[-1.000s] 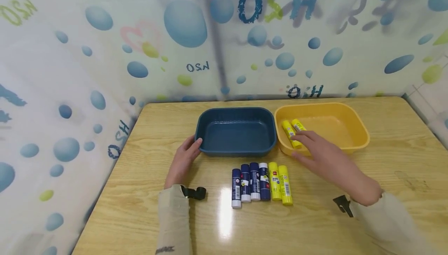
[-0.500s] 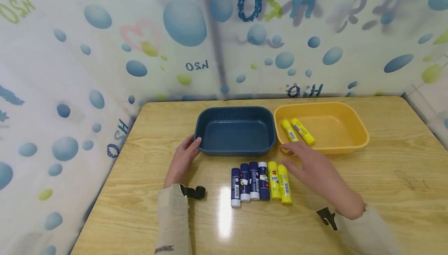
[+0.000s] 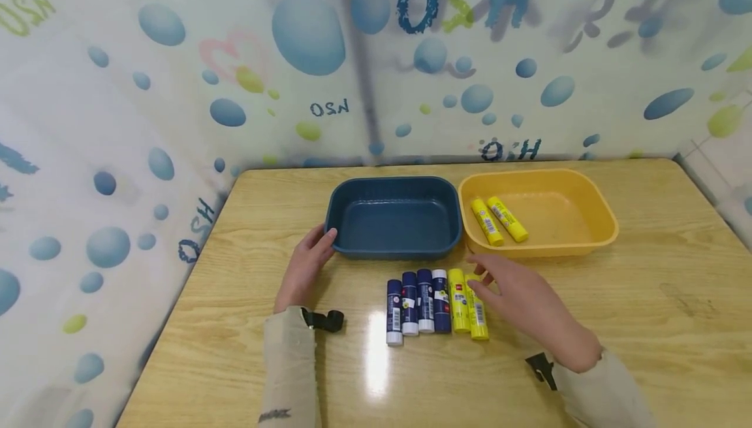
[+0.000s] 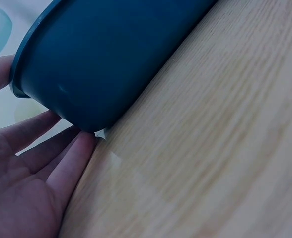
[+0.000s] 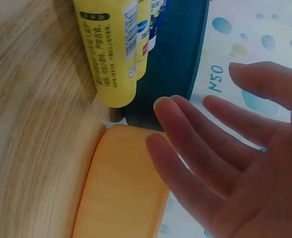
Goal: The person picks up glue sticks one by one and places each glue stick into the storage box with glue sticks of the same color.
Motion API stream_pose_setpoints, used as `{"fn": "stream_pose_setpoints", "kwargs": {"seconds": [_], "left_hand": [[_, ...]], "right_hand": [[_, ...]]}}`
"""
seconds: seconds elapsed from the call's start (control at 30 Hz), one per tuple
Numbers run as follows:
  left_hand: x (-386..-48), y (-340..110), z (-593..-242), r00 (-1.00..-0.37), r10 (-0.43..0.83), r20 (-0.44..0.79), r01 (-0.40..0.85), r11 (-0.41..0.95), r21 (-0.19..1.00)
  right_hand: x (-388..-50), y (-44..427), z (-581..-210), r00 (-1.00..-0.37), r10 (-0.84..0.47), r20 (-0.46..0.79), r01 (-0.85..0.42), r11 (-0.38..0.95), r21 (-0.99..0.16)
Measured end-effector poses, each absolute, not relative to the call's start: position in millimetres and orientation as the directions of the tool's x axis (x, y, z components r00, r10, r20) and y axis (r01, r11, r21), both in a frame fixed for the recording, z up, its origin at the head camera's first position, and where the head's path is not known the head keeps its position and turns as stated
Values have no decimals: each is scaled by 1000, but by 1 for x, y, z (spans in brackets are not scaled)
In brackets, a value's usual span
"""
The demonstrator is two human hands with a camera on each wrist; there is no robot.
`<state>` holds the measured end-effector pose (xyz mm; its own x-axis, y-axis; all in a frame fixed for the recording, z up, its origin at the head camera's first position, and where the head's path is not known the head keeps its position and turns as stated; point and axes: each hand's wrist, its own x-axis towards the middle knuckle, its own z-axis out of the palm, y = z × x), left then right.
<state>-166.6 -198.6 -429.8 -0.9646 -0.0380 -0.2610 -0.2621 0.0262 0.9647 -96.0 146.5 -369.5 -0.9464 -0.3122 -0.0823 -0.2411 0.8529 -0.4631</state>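
In the head view, my left hand (image 3: 302, 271) holds the left front corner of a dark blue plastic bin (image 3: 393, 253). The left wrist view has the thumb at its rim and the fingers (image 4: 74, 163) against its outer wall. My right hand (image 3: 523, 297), fingers spread and holding nothing, hovers just right of the nearer yellow glue stick (image 3: 478, 323). Another yellow glue stick (image 3: 459, 314) lies left of that one, then several navy-and-white glue sticks (image 3: 425, 301) in the same row. Two yellow glue sticks (image 3: 508, 218) lie inside a yellow bin (image 3: 599, 245).
The bins stand side by side towards the back of a wooden table (image 3: 223, 363), the yellow one on the right. The glue stick row lies in front of them. Behind the table hangs a patterned curtain (image 3: 376, 89) with blue drops.
My right hand has moved from over the yellow bin towards me, down beside the row of glue sticks. Both yellow glue sticks in that bin are now uncovered. My left hand has stayed put.
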Motion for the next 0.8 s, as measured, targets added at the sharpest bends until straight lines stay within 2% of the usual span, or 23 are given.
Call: {"fn": "stream_pose_setpoints", "kwargs": {"seconds": [0.5,0.8], "left_hand": [[-160,-196,-409,-958,-6,-288,-288,37,957],[-161,-195,-410,-953,-11,-304,-304,54,951]], "right_hand": [[-97,145,-384,-942,-285,-176,-213,915,-344],[-96,145,-391,-930,-268,-253,-165,916,-366]]}}
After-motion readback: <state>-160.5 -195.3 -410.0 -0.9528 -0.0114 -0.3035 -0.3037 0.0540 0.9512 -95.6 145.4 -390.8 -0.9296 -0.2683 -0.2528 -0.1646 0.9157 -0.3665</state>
